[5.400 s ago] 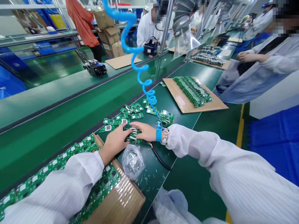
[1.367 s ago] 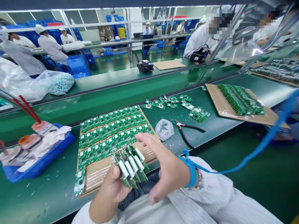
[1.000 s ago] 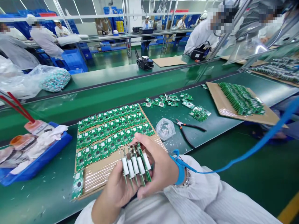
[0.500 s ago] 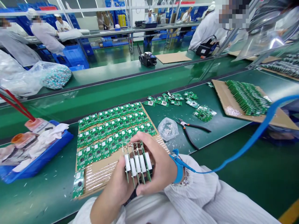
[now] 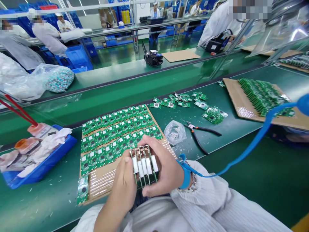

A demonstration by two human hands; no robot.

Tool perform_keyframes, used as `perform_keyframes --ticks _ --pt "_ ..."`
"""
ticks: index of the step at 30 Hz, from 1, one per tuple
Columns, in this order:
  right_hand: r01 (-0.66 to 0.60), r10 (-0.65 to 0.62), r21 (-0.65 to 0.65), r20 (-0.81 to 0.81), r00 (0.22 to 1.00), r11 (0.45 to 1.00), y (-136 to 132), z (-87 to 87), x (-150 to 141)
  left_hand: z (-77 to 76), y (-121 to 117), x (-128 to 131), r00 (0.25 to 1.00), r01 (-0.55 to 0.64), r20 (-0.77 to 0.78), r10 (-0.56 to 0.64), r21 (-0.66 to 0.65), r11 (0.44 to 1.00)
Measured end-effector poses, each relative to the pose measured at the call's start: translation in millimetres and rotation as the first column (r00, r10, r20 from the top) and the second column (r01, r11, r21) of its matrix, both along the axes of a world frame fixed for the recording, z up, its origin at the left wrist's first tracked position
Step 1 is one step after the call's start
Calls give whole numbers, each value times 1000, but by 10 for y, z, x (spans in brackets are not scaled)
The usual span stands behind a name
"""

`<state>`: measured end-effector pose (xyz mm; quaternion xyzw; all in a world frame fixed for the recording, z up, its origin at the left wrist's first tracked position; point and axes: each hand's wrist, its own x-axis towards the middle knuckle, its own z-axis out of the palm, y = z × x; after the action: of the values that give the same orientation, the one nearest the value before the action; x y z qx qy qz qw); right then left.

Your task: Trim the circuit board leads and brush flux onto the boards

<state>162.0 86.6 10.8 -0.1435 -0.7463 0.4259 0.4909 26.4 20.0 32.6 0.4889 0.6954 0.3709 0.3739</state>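
Left hand (image 5: 123, 183) and right hand (image 5: 164, 167) both closed, gripping from two sides small stack of PCBs (image 5: 144, 166) w/ white parts, above cardboard sheet (image 5: 103, 183). Many flat boards (image 5: 118, 141) in rows there; loose boards (image 5: 185, 101) remaining on green bench (image 5: 229, 129); dense rows on far cardboard (image 5: 246, 111).

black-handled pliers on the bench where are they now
In the head view, the black-handled pliers lie on the green bench mat, just right of the clear plastic bag and up and to the right of the person's right hand.
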Motion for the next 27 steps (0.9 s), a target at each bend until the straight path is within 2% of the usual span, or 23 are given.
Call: perform_keyframes --ticks 3,7,9,12,16,19,21,24,27 --pt "-4 6 -75 35 999 997 -11 -28 17 1 12 58 993 -122 -4 122 28 992" --pt "-3 13 -159 63 998 987 -20 -48 28 37 30 167 954 -270 152 259 56 961" --pt "1 11 -166 72 997 986 -18 -52 28 38 42 185 942 -288 206 264 98 953" --pt "21 -10 -126 86 996 992 -10 -49 31 30 60 168 950 -274 195 243 149 950" --pt "100 -98 -4 158 982 995 -18 -11 46 23 71 106 957 -269 138 253 111 957" --pt "185 -202 84 284 937 979 -53 50 47 15 66 49 960 -222 187 210 42 974" --pt "215 -249 135 340 907 967 -83 96 37 15 61 22 956 -118 271 111 10 993" --pt "219 -288 211 395 872 953 -113 160 17 17 58 22 925 33 377 -40 25 999" --pt "188 -299 268 469 831 945 -114 206 7 1 66 51 897 82 433 -89 36 996"
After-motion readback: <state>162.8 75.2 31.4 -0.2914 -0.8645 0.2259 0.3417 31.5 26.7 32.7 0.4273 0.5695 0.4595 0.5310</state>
